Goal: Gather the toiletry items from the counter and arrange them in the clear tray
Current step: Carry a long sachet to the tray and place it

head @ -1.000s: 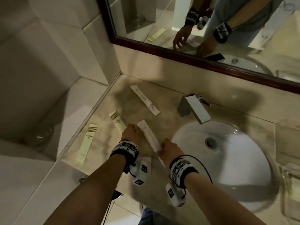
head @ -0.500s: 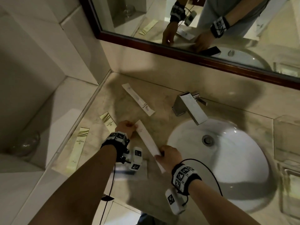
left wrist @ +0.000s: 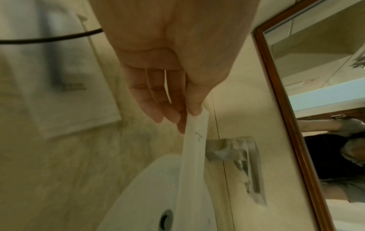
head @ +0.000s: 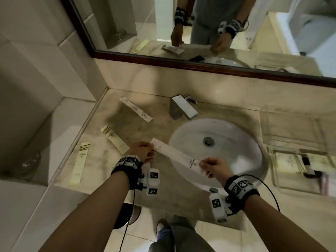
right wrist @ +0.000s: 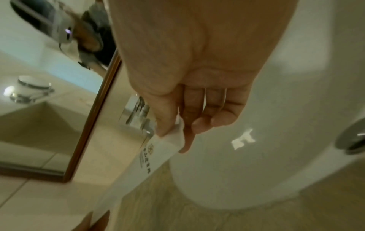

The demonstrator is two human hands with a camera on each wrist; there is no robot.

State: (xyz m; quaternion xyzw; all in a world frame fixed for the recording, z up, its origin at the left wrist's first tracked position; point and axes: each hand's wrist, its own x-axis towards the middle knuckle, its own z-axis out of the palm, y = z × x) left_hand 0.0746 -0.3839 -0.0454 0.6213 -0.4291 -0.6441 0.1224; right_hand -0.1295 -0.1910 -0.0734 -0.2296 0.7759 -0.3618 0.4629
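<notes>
A long white toiletry packet [head: 174, 154] [left wrist: 189, 159] [right wrist: 138, 165] hangs in the air over the sink's left rim. My left hand [head: 143, 150] [left wrist: 185, 115] pinches its far end between thumb and fingers. My right hand [head: 211, 165] [right wrist: 173, 131] pinches the near printed end. On the counter lie another white packet [head: 135, 109] near the back wall and two cream packets [head: 115, 138] [head: 81, 163] toward the left edge. The clear tray [head: 272, 171] stands at the right of the sink with a few items inside.
The white sink basin [head: 236, 142] fills the middle, with a square metal faucet [head: 181, 108] behind it. A second clear container [head: 291, 128] sits behind the tray. A mirror [head: 200, 30] lines the back wall. A tiled ledge [head: 54, 133] and a glass object [head: 29, 162] lie left.
Both hands have lifted the white packet off the counter and carried it right, over the sink rim; it now hangs between them.
</notes>
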